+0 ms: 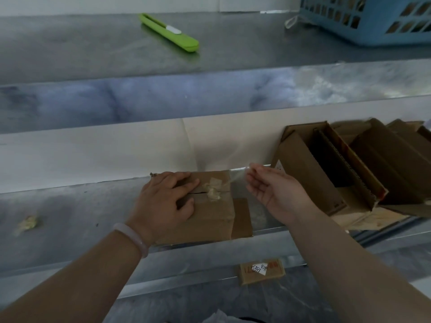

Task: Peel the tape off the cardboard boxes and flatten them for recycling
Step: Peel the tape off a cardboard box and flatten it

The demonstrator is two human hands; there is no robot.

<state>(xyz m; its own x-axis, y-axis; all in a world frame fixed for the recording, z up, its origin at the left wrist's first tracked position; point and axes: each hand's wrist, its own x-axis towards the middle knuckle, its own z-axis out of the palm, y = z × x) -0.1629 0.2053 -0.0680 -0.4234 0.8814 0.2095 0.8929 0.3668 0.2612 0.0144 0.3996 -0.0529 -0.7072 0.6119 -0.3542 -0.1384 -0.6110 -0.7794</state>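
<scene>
At the bench's [70,220] front edge the small box [210,215] is held down by the left hand [165,199], fingers flat. A clear tape strip [238,177], partly peeled, is pinched in the right hand [275,192]. Flattening is judged still to be done.

Brushed steel shelves [93,54] against a white wall [93,155]; mottled grey floor [186,306]

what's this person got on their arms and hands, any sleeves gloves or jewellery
No gloves, and no sleeves in view: both forearms are bare down to the frame edge. The left hand has a smooth, pale whitish bangle round its wrist. The right hand has nothing at its wrist. No ring shows on either hand.
</scene>
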